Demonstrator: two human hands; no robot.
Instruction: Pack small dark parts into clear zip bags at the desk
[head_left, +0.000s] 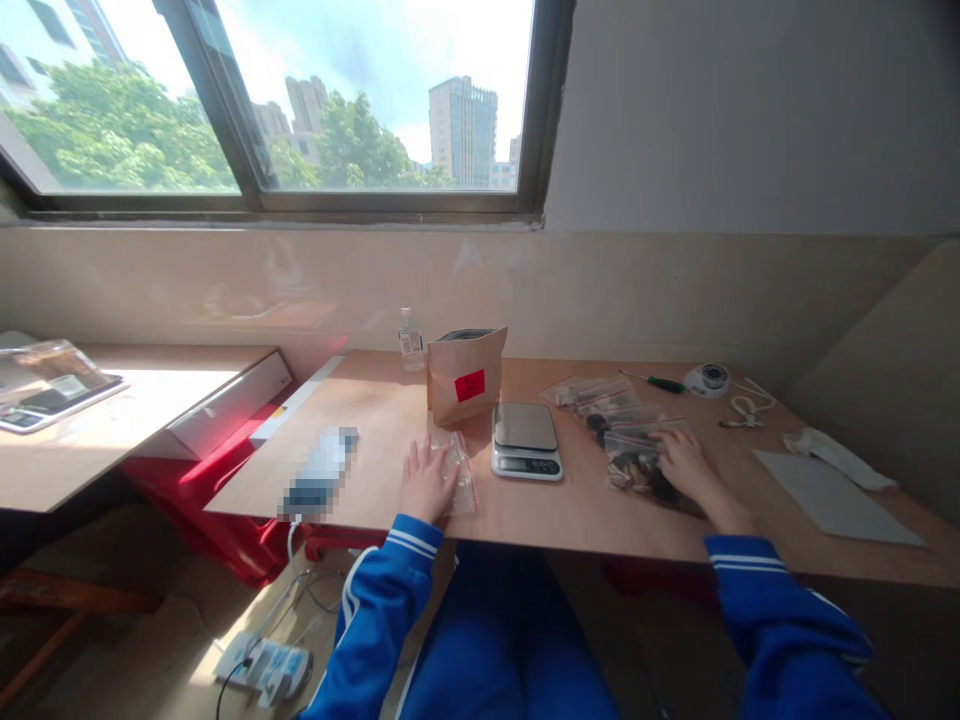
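- Slippage risk: left hand (426, 482) lies flat, fingers spread, on an empty clear zip bag with red seal (459, 470), holding nothing; the film could slide on the wooden table (360, 420).
- Spillage risk: right hand (686, 462) rests open on a filled clear bag of dark pieces (637, 470) near the table's front edge.
- Obstructions: silver digital scale (526, 440) and brown paper pouch with red label (465, 385) stand between the hands; further filled bags (596, 398) lie behind.

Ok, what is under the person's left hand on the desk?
The left hand lies flat on an empty-looking clear zip bag with a red seal strip, on the wooden desk. The bag's left part is covered by the hand.
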